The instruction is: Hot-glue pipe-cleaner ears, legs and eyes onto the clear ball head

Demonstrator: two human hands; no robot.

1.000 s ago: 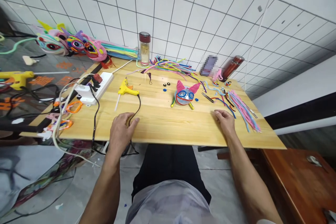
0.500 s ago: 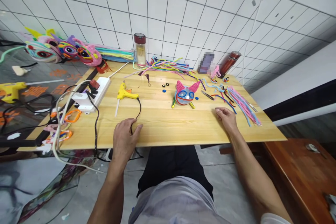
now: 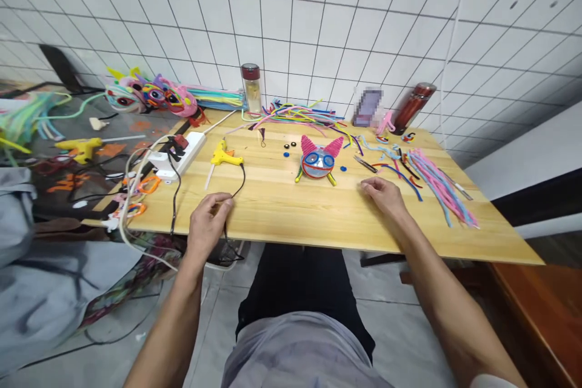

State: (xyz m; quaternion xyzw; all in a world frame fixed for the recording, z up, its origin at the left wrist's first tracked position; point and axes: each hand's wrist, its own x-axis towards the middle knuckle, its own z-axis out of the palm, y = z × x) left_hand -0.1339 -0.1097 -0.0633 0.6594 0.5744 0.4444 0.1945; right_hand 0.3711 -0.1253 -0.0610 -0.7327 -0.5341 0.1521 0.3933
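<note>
My left hand (image 3: pixel 209 221) rests at the table's front edge, fingers loosely bent and the thumb a little apart, holding nothing that I can see. The black cord of a yellow glue gun (image 3: pixel 226 156) runs down beside and partly under it. My right hand (image 3: pixel 384 195) lies on the wood with loosely curled fingers and nothing visible in them. Between and beyond the hands stands a clear round animal figure (image 3: pixel 318 163) with pink pipe-cleaner ears, blue eye rings, a red band and yellow-tipped legs. Blue discs (image 3: pixel 343 168) and small black rings (image 3: pixel 290 145) lie around it.
Scissors or tweezers (image 3: pixel 365 163) and pink and blue pipe cleaners (image 3: pixel 443 188) lie at right. More pipe cleaners (image 3: pixel 295 114), a glass bottle (image 3: pixel 251 88) and a red flask (image 3: pixel 414 108) line the back. A power strip (image 3: pixel 184 157), cords and finished masks (image 3: pixel 154 94) are left.
The camera view has turned left, showing more of the left-hand table. My left hand's thumb has drawn nearer its fingers; my right hand has shifted slightly left in view. The figure stays put.
</note>
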